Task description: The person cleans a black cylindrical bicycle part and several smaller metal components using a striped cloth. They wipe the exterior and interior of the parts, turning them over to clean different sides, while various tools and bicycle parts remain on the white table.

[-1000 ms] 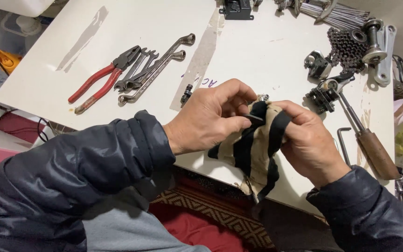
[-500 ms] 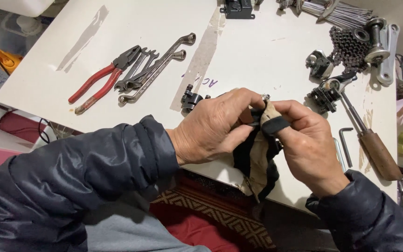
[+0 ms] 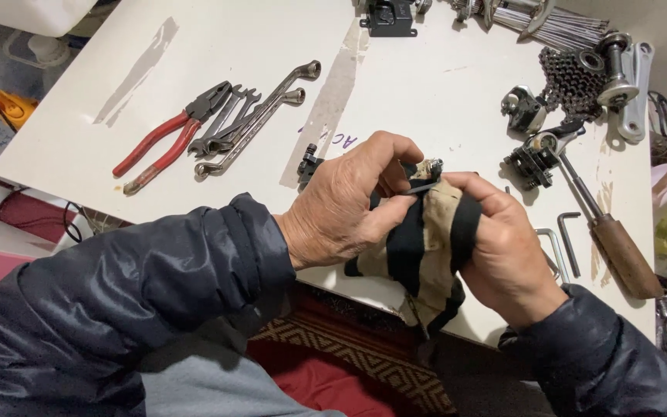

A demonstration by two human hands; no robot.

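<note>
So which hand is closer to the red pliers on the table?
Left. The left hand is right of the red pliers, holding the striped rag; the right hand grips it farther right.

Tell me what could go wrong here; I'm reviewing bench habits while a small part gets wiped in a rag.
The small metal part pokes from the striped rag, held by both the left hand and right hand past the table edge; a slip might drop it to the floor. Loose rag ends may snag nearby hex keys.

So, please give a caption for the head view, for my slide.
Both hands, left hand and right hand, hold a black-striped rag around a small metal part above a white workbench.
</note>
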